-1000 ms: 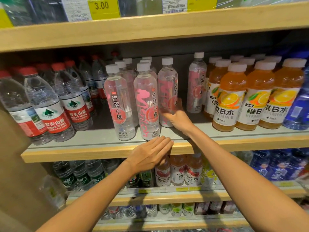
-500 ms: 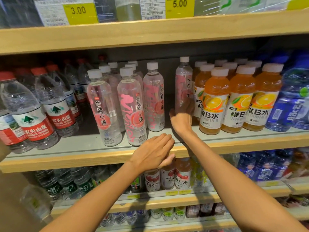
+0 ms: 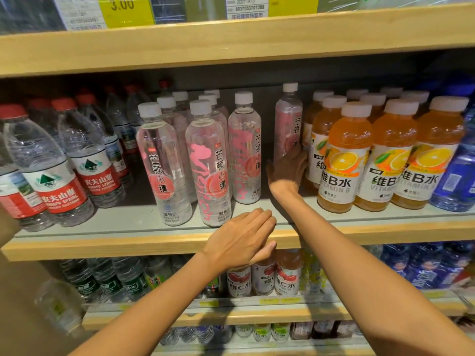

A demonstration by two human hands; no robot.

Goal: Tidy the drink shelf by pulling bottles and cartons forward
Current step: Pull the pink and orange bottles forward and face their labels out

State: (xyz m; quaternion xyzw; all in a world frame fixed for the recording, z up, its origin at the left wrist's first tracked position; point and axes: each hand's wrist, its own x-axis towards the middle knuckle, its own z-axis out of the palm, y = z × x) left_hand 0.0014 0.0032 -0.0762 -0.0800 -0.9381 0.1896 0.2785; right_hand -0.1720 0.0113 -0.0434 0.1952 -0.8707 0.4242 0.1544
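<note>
The right hand is gripping the lower part of a pink bottle standing far back on the shelf. The left hand is resting flat, fingers straight, at the front edge.

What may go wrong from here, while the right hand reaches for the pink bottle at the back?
1. The right hand holds the rear pink bottle low down; this tall bottle may tip when pulled forward.
2. The orange bottles stand close beside it, so the hand or the bottle may knock one.
3. The front pink bottles stand near the shelf edge; the forearm may push one off.
</note>
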